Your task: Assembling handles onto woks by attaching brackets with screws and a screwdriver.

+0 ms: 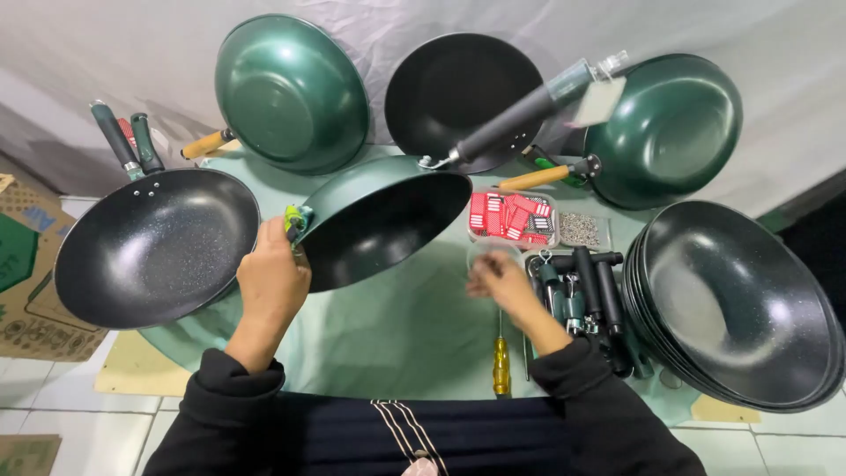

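Left hand (271, 280) raised, fingers closed in a grip, forearm upright. Right hand (499, 280) blurred, fingers loosely curled, forearm angled inward. Both sleeves dark.

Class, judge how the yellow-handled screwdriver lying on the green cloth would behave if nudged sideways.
The screwdriver looks stiff and light for its size. Its rounded handle would probably roll on the cloth, though soft fabric may slow it.

The pan (379, 220) at centre frame has a glossy green metal outside and a matt black inside; the pan at left (154, 247) shows a speckled, faintly shiny black coating. Lower centre, the screwdriver (500, 361) has a glossy yellow plastic handle, lying on smooth pale-green cloth (388, 344).
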